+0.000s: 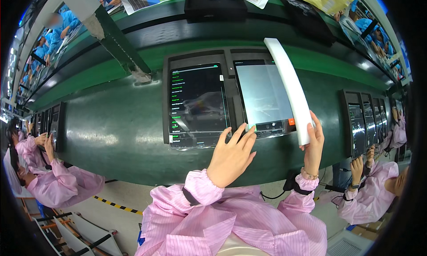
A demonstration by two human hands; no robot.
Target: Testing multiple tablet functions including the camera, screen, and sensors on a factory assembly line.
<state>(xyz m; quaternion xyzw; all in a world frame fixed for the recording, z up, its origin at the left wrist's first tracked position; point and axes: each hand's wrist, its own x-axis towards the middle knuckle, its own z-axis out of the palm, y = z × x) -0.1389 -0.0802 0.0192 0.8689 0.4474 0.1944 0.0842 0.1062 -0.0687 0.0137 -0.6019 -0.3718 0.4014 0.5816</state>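
Two tablets lie side by side in a black foam tray in front of me. The left tablet shows a dark screen with a list of green and white lines. The right tablet has a mostly pale, lit screen with a small orange patch at its lower right corner. My left hand is spread, its fingertips at the lower left edge of the right tablet. In my right hand is the lower end of a long white foam strip, which stands along the right tablet's right side and covers part of its edge.
A green post rises behind the tray. Further right, another black tray holds several tablets. At the far left, a co-worker handles devices in a tray; another works at the right. A black box sits on the back shelf.
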